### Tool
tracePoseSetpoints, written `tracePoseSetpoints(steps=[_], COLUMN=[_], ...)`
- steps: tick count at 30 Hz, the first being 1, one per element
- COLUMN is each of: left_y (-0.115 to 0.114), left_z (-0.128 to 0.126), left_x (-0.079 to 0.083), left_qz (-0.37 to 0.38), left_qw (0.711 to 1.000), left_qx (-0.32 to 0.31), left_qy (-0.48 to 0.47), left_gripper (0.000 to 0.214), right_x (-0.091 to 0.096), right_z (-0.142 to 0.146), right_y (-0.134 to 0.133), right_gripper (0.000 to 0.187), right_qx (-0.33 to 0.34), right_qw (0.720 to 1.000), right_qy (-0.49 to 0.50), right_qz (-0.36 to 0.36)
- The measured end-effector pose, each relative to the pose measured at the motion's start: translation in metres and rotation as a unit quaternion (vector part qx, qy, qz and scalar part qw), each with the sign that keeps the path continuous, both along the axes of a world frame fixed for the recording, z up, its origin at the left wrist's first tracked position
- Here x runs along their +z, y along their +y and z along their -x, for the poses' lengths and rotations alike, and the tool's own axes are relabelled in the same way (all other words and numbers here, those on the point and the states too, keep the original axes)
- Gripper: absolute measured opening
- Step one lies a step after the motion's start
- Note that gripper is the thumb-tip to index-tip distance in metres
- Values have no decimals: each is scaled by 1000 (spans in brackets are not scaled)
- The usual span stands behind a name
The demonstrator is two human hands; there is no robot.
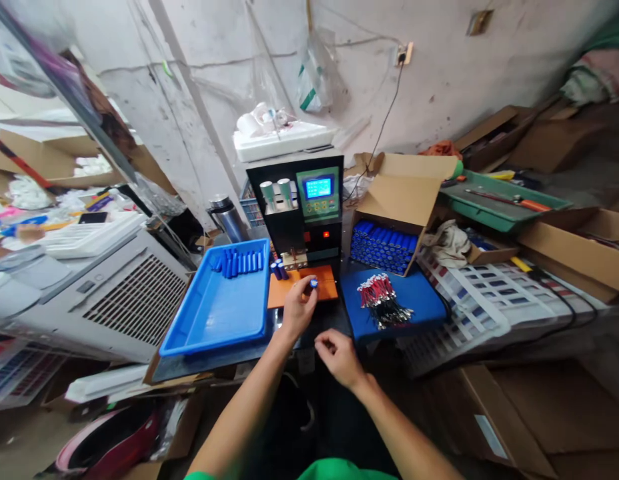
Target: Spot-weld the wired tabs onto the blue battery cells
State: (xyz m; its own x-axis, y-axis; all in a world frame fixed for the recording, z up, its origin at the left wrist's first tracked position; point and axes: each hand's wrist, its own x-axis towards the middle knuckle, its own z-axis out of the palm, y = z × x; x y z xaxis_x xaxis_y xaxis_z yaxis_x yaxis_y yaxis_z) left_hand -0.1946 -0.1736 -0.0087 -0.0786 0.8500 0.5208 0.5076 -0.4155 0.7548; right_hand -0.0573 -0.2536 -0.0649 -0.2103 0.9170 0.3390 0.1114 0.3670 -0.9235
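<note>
My left hand is closed on a small blue battery cell, holding it over the orange pad in front of the black spot-welding machine. Two more blue cells stand on the pad by the machine's electrodes. My right hand hovers lower, near the front edge of the bench, fingers curled in a pinch; what it holds is too small to make out. A bundle of red-sleeved wire leads lies on a blue sheet to the right.
A blue tray with several blue cells sits left of the pad. An open cardboard box of blue cells stands behind the blue sheet. A steel flask, a grey cooler unit, white sample cards and a green tool tray surround the bench.
</note>
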Motion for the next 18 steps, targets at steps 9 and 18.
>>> tracePoseSetpoints(steps=[9,18], left_y=[77,182], left_z=[-86,-139], left_x=[35,33], left_qz=[-86,-113], left_qw=[991,968], left_qx=[-86,-41], left_qy=[54,218], left_gripper=[34,39], right_x=[-111,-132], right_z=[-12,-3], right_y=[-47,-38], right_gripper=[18,18], right_qx=[-63,-74], right_qw=[994,992], right_qy=[-64,-77], right_qz=[64,61])
